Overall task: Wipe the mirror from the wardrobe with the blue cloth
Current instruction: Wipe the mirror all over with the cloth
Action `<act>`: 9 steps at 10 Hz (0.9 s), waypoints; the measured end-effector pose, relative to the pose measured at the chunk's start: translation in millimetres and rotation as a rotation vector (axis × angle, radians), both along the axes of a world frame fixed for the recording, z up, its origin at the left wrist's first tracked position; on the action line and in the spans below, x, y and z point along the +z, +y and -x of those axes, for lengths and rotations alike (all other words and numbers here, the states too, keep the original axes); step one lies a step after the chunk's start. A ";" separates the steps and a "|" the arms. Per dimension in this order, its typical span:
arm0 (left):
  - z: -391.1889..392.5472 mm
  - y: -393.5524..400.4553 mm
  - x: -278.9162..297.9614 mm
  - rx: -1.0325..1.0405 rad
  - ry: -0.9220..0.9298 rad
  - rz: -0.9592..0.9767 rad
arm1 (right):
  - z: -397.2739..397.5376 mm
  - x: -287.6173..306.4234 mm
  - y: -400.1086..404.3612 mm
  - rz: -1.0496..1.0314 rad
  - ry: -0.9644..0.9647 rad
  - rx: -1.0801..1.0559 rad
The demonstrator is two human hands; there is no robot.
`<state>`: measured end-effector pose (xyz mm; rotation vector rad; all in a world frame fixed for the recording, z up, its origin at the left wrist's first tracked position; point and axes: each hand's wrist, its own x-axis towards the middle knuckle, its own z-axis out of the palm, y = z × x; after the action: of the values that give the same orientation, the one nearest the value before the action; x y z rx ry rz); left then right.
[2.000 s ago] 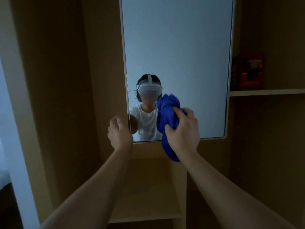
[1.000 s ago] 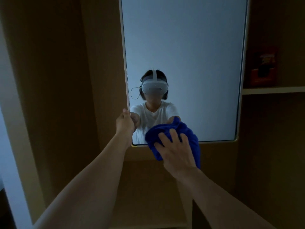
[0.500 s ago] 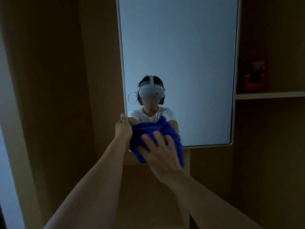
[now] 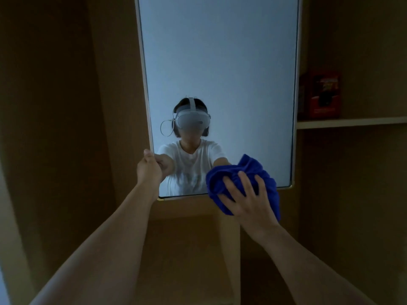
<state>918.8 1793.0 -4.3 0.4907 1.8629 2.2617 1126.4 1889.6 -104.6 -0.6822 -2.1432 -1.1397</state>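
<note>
Your right hand (image 4: 246, 201) has the blue cloth (image 4: 242, 186) bunched up, fingers (image 4: 244, 183) spread and curled into the fabric, pressing it against the mirror (image 4: 220, 73) at its lower right corner, the cloth hanging over the bottom edge. Your left hand (image 4: 148, 170) grips the mirror's left edge low down, fingers wrapped around the frame. The mirror stands tall in the wooden wardrobe (image 4: 66, 106), and it shows you in a white shirt with a headset on. Off to the right, a red box (image 4: 323, 95) sits on a shelf (image 4: 352, 122), dim and hard to read
</note>
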 end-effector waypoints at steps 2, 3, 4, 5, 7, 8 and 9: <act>-5.5 -7.5 5.1 -0.154 -0.062 -0.130 | -40.7 -3.6 17.1 0.251 0.191 -0.089; -13.5 -9.3 6.6 -0.163 -0.060 -0.146 | -78.1 -4.2 31.4 0.574 0.544 -0.320; -16.2 -12.3 8.2 -0.182 -0.072 -0.154 | -96.2 -2.5 40.2 0.817 1.037 -0.231; -6.7 -7.1 3.5 -0.110 -0.038 -0.069 | -86.1 9.9 41.6 0.844 1.448 -0.040; -1.2 -5.8 -1.5 0.059 0.063 0.057 | -43.5 3.8 12.1 0.636 1.120 -0.120; -8.4 -6.8 5.9 -0.107 -0.111 -0.110 | -41.7 -18.2 13.8 0.743 0.954 -0.292; -11.2 -10.9 8.1 -0.173 -0.173 -0.205 | -38.8 -17.4 17.2 0.814 0.989 -0.309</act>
<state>930.1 1782.1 3.8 0.4492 1.4579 2.3079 1165.2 1906.8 -122.0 -1.5630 -1.5438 0.0999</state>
